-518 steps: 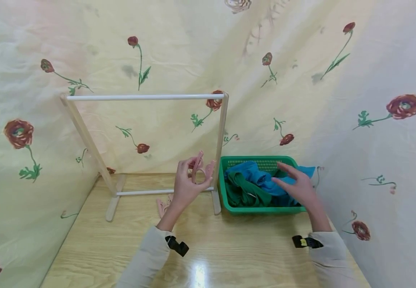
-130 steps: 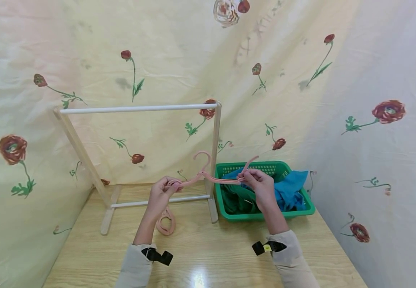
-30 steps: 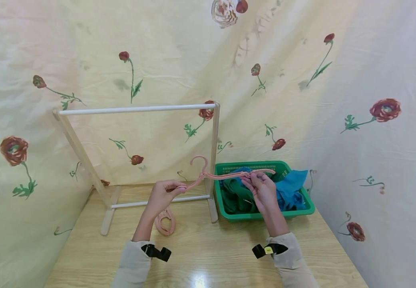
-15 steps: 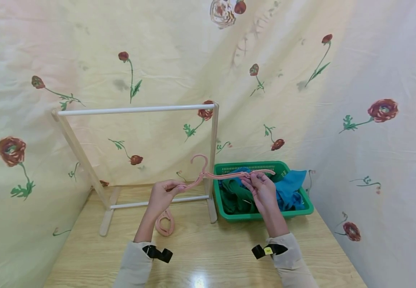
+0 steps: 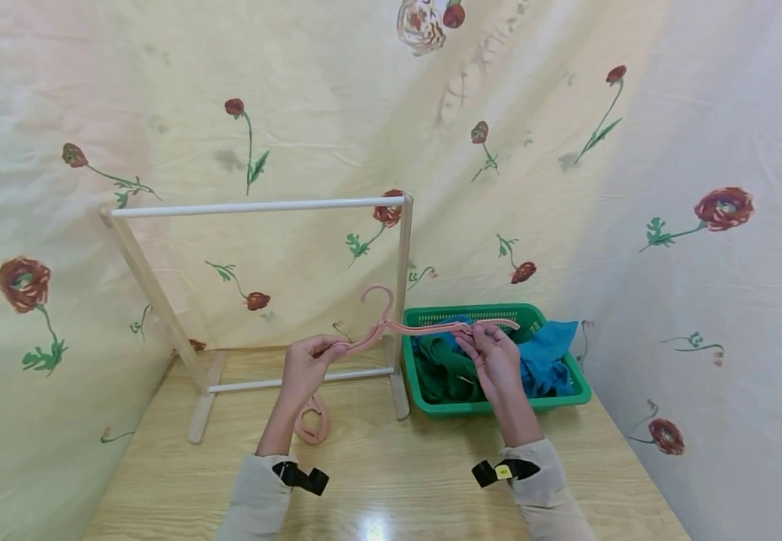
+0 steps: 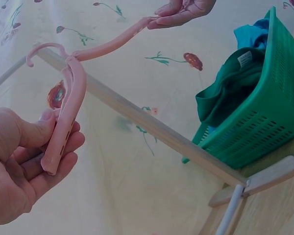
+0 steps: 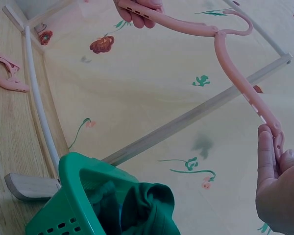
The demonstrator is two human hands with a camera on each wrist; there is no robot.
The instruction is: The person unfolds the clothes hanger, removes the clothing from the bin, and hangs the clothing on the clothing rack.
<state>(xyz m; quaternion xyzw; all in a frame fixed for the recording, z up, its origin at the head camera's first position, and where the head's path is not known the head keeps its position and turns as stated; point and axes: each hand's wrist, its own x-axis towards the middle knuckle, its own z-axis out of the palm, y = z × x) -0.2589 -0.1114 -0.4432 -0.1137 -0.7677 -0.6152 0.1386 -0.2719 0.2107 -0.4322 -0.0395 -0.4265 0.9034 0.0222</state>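
Both hands hold a pink folding clothes hanger in the air, its hook upward, in front of the rack's right post. My left hand pinches the hanger's left arm between thumb and fingers; the left wrist view shows that arm lying across the fingers. On the other side, my right hand grips the right arm at its joint, and the outer piece sticks out past the fingers to the right. In the right wrist view the fingertips press that joint. A second pink hanger, folded up, lies on the table below my left hand.
A wooden rack with a white top bar stands behind the hands. To its right, a green basket holds green cloth and blue cloth. Flower-patterned fabric closes off the back and sides of the wooden table.
Earliest, my left hand held the hanger folded and my right hand was over the basket. Since then its arms have spread, and the right outer piece has swung from upright to level. Lately, little moves.
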